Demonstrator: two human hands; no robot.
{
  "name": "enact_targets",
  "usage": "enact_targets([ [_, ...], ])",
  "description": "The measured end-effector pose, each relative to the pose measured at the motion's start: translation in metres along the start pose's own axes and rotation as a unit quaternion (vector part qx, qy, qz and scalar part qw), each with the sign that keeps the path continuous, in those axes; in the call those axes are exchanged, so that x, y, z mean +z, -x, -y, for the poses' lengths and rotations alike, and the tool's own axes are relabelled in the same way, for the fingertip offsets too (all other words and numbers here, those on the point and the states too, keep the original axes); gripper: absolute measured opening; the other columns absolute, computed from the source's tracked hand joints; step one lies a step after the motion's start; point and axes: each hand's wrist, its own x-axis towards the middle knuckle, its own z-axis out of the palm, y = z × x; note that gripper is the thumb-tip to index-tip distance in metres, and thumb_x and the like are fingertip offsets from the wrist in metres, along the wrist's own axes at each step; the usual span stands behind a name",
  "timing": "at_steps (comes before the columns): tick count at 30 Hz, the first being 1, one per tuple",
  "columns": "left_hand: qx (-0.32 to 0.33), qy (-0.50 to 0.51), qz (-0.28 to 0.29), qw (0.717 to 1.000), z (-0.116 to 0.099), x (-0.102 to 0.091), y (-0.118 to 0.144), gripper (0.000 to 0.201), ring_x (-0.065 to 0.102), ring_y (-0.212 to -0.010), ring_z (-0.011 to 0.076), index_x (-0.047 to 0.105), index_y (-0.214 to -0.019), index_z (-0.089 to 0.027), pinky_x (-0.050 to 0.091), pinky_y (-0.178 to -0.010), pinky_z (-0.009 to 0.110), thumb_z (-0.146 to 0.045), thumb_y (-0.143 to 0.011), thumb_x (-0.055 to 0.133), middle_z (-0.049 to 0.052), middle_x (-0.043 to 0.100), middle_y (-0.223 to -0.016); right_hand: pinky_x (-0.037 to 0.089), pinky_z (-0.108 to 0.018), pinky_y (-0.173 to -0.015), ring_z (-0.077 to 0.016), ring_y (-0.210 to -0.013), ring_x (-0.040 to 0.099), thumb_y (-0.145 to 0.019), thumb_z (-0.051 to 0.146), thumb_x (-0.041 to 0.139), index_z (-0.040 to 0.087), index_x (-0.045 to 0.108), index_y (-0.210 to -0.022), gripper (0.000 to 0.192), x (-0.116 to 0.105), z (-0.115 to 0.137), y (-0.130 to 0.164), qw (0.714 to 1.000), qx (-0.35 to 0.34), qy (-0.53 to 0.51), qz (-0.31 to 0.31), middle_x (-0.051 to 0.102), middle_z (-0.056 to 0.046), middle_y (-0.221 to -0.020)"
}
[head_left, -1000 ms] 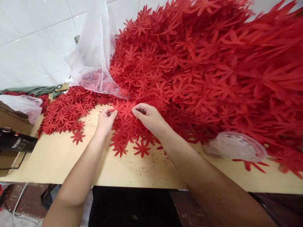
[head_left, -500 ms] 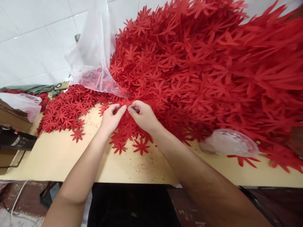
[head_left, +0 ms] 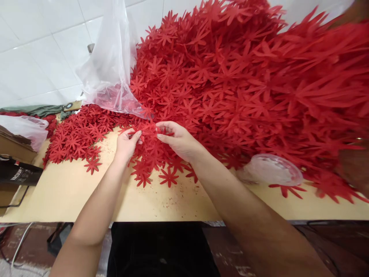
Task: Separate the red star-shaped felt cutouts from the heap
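My left hand [head_left: 127,141] pinches a red fabric flower cutout [head_left: 147,130] by its left side, thumb against fingers. Its thin petals spread toward my right hand [head_left: 180,140], whose thumb and forefinger are parted at the flower's right edge. Red shows in that gap, though it looks like petals lying behind. Both hands are over a small spread of loose flowers [head_left: 168,177] on the table. Just beyond them rises a large heap of the same red flowers [head_left: 213,88].
A clear plastic bag [head_left: 108,73] with red pieces in it stands against the tiled wall. Left of it lies a lower flower pile [head_left: 75,134]. A clear round plastic container [head_left: 275,170] sits on the wooden table [head_left: 72,196] at right. A black vacuum box [head_left: 21,173] is at far left.
My hands, pinched together before, have moved apart. The right thumb and forefinger have parted, and the left hand has shifted slightly left with the flower. The view has shifted a little.
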Motion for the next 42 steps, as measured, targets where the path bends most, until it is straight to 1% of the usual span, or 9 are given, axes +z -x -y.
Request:
enact_targets([
  [8, -0.001, -0.036, -0.018, 0.999, 0.01, -0.004, -0.004, 0.025, 0.046, -0.048, 0.007, 0.06, -0.063, -0.015, 0.038, -0.053, 0.022, -0.036, -0.072, 0.07, -0.004, 0.057, -0.05, 0.041, -0.026, -0.058, -0.0093, -0.057, 0.048, -0.059, 0.03, 0.071, 0.019, 0.057, -0.081, 0.028, -0.002, -0.004, -0.008, 0.998, 0.016, -0.004, -0.061, 0.054, 0.004, -0.063],
  [13, 0.027, -0.065, 0.017, 0.997, 0.017, -0.008, -0.009, 0.011, 0.054, -0.059, 0.0092, 0.062, -0.07, -0.015, 0.043, -0.064, 0.023, -0.021, -0.068, 0.07, -0.003, 0.064, -0.065, 0.034, -0.026, -0.053, -0.0091, -0.051, 0.04, -0.063, 0.049, 0.07, 0.02, 0.052, -0.066, 0.034, 0.0, -0.005, -0.013, 0.993, -0.007, 0.032, -0.113, 0.048, 0.004, -0.056],
  [18, 0.016, -0.086, -0.038, 0.995, 0.017, -0.012, -0.013, 0.016, 0.052, -0.057, 0.0093, 0.055, -0.069, -0.017, 0.041, -0.063, 0.023, -0.017, -0.066, 0.071, -0.005, 0.059, -0.061, 0.029, -0.027, -0.052, -0.0085, -0.051, 0.031, -0.065, 0.066, 0.064, 0.021, 0.044, -0.053, 0.051, -0.001, -0.003, -0.014, 0.989, -0.034, 0.088, -0.118, 0.037, 0.004, -0.052],
  [23, 0.05, -0.14, -0.057, 0.987, 0.019, -0.012, -0.015, 0.028, 0.047, -0.058, 0.0095, 0.05, -0.068, -0.019, 0.04, -0.065, 0.024, -0.031, -0.064, 0.076, -0.006, 0.052, -0.06, 0.031, -0.026, -0.05, -0.0088, -0.05, 0.032, -0.061, 0.075, 0.06, 0.022, 0.044, -0.062, 0.055, 0.001, -0.004, -0.022, 0.992, -0.017, 0.056, -0.116, 0.038, 0.005, -0.055],
  [27, 0.093, -0.211, -0.069, 0.971, 0.02, -0.017, -0.017, 0.018, 0.057, -0.086, 0.0185, 0.063, -0.073, -0.018, 0.042, -0.088, 0.033, -0.035, -0.071, 0.07, 0.003, 0.061, -0.075, 0.036, -0.025, -0.048, -0.0085, -0.05, 0.039, -0.063, 0.064, 0.067, 0.022, 0.047, -0.073, 0.047, 0.002, -0.005, -0.027, 0.993, 0.056, 0.011, -0.106, 0.044, 0.005, -0.062],
  [31, 0.152, -0.208, -0.102, 0.961, 0.011, -0.014, -0.009, 0.019, 0.049, -0.119, 0.0244, 0.069, -0.085, -0.019, 0.031, -0.107, 0.039, -0.031, -0.071, 0.071, 0.01, 0.063, -0.109, 0.041, -0.025, -0.052, -0.0082, -0.052, 0.045, -0.058, 0.04, 0.075, 0.023, 0.05, -0.086, 0.042, 0.003, -0.002, -0.023, 0.996, 0.077, -0.024, -0.034, 0.051, 0.007, -0.064],
  [36, 0.079, -0.055, 0.071, 0.993, 0.005, 0.01, -0.001, 0.012, 0.061, -0.078, 0.0139, 0.066, -0.083, -0.016, 0.046, -0.081, 0.028, -0.022, -0.072, 0.068, 0.003, 0.069, -0.082, 0.04, -0.027, -0.054, -0.0092, -0.055, 0.048, -0.053, 0.033, 0.074, 0.02, 0.053, -0.095, 0.049, 0.004, 0.003, -0.022, 1.0, 0.02, -0.011, -0.004, 0.055, 0.005, -0.067],
  [39, 0.046, -0.024, 0.042, 0.998, 0.008, 0.022, -0.004, 0.007, 0.049, -0.057, 0.0079, 0.06, -0.067, -0.016, 0.041, -0.063, 0.022, -0.015, -0.071, 0.066, -0.005, 0.057, -0.058, 0.039, -0.027, -0.052, -0.0086, -0.051, 0.046, -0.054, 0.035, 0.073, 0.02, 0.054, -0.086, 0.04, 0.003, 0.002, -0.023, 1.0, 0.002, 0.009, -0.023, 0.054, 0.005, -0.063],
  [42, 0.02, -0.02, 0.016, 0.999, 0.012, 0.028, -0.004, 0.015, 0.043, -0.054, 0.0069, 0.056, -0.061, -0.016, 0.036, -0.059, 0.022, -0.014, -0.073, 0.064, -0.006, 0.052, -0.055, 0.037, -0.027, -0.049, -0.0086, -0.046, 0.043, -0.057, 0.034, 0.073, 0.02, 0.052, -0.078, 0.032, 0.002, -0.001, -0.02, 0.998, -0.003, 0.03, -0.061, 0.05, 0.006, -0.055],
])
